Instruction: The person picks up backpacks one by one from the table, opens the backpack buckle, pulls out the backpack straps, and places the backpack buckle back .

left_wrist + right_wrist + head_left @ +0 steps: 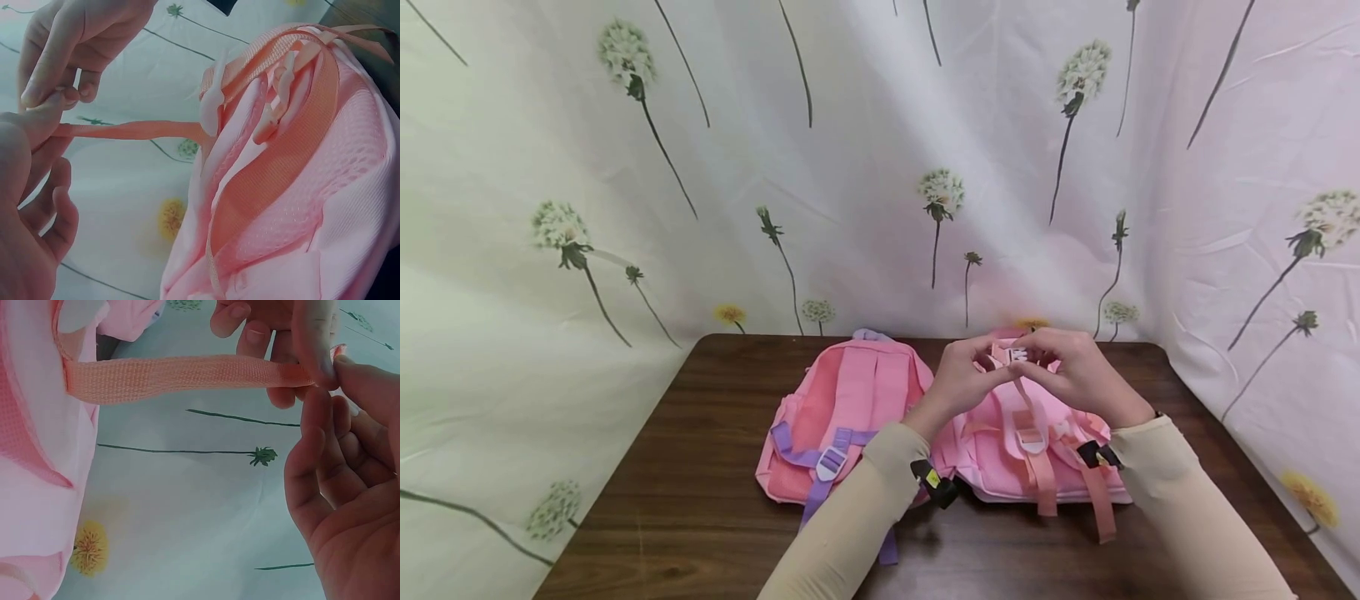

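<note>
A pink backpack (992,458) lies at the right on the table, its peach straps uppermost. From it a peach strap (181,376) runs taut up to both hands, which meet above the bag. My left hand (964,375) pinches the strap near its end. My right hand (1075,371) pinches a small white buckle (1018,355) at that end, fingertips touching the left hand's. Fingers hide most of the buckle in both wrist views. Farther down the bag sits a white strap adjuster (1033,442).
A second pink backpack (820,417) with purple straps (793,450) and a white adjuster (831,463) lies to the left, close against the first. Both rest on a dark wooden table (685,467). A dandelion-print curtain (850,167) hangs behind and at the sides.
</note>
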A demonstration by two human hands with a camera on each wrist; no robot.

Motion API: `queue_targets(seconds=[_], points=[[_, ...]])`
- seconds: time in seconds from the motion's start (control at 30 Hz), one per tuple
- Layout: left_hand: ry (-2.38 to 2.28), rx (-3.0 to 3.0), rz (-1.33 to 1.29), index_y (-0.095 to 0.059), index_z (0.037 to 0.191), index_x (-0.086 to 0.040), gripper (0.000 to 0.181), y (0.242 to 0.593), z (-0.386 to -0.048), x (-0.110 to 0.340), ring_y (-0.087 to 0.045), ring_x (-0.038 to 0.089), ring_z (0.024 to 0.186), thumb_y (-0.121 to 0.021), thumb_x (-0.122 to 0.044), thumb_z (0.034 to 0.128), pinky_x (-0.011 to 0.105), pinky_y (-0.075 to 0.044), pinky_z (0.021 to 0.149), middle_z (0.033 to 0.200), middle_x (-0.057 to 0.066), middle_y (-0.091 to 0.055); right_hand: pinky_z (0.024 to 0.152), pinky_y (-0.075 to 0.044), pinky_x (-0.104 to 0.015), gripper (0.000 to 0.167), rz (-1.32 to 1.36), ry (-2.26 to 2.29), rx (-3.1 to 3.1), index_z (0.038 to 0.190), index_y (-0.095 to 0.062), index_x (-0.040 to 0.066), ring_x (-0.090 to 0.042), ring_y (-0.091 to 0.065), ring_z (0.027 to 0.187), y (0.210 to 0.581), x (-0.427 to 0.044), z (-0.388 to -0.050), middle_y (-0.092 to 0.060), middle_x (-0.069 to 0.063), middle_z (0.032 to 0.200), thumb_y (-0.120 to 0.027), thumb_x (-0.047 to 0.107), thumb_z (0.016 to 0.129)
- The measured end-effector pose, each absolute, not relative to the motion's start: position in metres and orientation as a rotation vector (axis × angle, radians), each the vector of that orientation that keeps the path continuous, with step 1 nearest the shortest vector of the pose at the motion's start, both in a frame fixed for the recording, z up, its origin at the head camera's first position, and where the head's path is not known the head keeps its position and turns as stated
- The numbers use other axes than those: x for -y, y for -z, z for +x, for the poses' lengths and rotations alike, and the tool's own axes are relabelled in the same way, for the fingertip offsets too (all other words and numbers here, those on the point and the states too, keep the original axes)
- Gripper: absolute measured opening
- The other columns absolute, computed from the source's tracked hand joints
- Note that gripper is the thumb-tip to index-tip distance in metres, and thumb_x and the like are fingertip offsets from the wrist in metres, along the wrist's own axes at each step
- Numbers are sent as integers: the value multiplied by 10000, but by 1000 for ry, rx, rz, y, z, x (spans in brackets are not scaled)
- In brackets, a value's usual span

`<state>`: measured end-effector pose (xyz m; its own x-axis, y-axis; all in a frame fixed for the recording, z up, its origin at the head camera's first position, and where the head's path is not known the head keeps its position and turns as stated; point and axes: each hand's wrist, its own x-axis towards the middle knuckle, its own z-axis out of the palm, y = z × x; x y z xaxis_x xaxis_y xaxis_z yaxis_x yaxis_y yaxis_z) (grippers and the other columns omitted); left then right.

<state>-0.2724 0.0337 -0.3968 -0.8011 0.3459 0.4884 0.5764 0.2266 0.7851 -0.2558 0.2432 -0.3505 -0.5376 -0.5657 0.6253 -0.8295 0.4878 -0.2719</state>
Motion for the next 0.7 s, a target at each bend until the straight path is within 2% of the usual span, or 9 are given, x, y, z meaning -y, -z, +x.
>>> queue_targets(seconds=[0.17,0.27,0.4,0.6,0.7], points=[[1615,2246,-872,-774,955,-68,134,395,-272,-34,-611,36,681,-842,-177,915,175,-497,599,773,30,-709,675,-538,-174,319,1160,-769,2276,1094,-783,111,-27,-604,724,348,-243,-255,-705,91,874,-879,9,808],[1624,2210,-884,-800,1013,-54,136,394,-271,-34,-602,69,645,-847,-115,900,174,-497,589,792,58,-739,670,-550,-189,316,1162,-767,2273,1089,-784,114,-23,-610,729,346,-243,-254,-712,90,888,-883,13,806],[1623,2204,-873,-810,1037,-36,162,391,-270,-35,-624,112,642,-850,-90,889,165,-504,591,833,84,-769,661,-553,-202,307,1160,-768,2274,1078,-784,116,-21,-604,731,345,-243,-253,-707,96,885,-890,25,804],[1626,2226,-855,-799,916,-30,84,390,-269,-36,-624,63,675,-855,-80,879,166,-511,609,843,93,-776,658,-541,-191,296,1164,-777,2268,1063,-784,120,-22,-593,725,345,-243,-252,-690,107,864,-890,21,805],[1637,2244,-848,-803,920,-30,82,390,-269,-35,-619,57,690,-857,-76,877,167,-509,616,852,90,-778,657,-533,-182,302,1171,-781,2263,1070,-785,118,-21,-586,722,347,-243,-253,-681,111,855,-887,13,806]])
